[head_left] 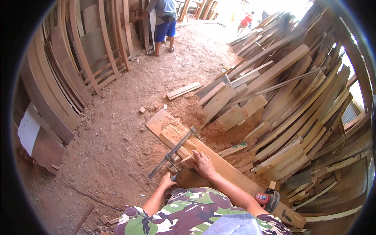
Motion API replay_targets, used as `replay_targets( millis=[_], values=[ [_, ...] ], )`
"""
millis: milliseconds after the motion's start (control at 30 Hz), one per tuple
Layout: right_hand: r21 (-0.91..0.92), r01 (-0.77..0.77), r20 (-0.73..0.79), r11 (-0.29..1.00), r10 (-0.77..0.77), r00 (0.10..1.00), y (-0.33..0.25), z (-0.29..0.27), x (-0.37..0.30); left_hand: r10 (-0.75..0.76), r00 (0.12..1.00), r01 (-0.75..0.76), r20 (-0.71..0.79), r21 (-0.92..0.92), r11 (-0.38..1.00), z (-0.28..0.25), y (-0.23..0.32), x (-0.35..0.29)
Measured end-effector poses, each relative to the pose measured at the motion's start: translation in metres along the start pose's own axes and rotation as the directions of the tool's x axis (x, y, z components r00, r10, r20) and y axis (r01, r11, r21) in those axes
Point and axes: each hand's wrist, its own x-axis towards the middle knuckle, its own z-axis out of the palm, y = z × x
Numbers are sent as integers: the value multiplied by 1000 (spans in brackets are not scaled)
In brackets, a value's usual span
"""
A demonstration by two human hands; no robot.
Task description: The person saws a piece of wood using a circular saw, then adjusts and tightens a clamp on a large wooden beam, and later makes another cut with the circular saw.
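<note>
A long wooden plank [231, 174] runs diagonally in front of me, with a shorter board [172, 136] lying on its far end. Across both reaches a metal bar clamp [170, 155], its bar slanting from upper right to lower left. At the clamp's lower end my left hand [167, 182] has its fingers closed around the dark clamp handle [175, 177]; the fingers are partly hidden. My right hand [204, 164] lies over a small wooden block [188, 161] beside the clamp, fingers bent over its edge.
A red power tool [268, 199] sits at the plank's near right end. Lumber stacks [282, 98] fill the right side, with sawdust [192, 111] beside them. Frames and panels [51, 90] lean at left. Another person [163, 23] stands far off; a cable [92, 196] crosses the ground.
</note>
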Motion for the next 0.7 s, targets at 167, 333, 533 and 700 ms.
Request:
replay_targets(
  millis=[167,333,533,700],
  values=[
    [13,-2,4,1000,2,1000,-6,-4,2,37,973,-43,-228,-25,999,3,12,-23],
    [30,3,-1,1000,-3,1000,-5,-3,2,70,982,-92,-178,-121,988,8,-2,-19],
    [46,20,-13,999,-20,1000,-1,-4,4,39,800,550,599,-758,352,-10,-21,-5],
    [44,24,-19,999,-24,1000,-1,-3,2,-121,989,146,90,-387,910,-5,-4,-13]
  ],
)
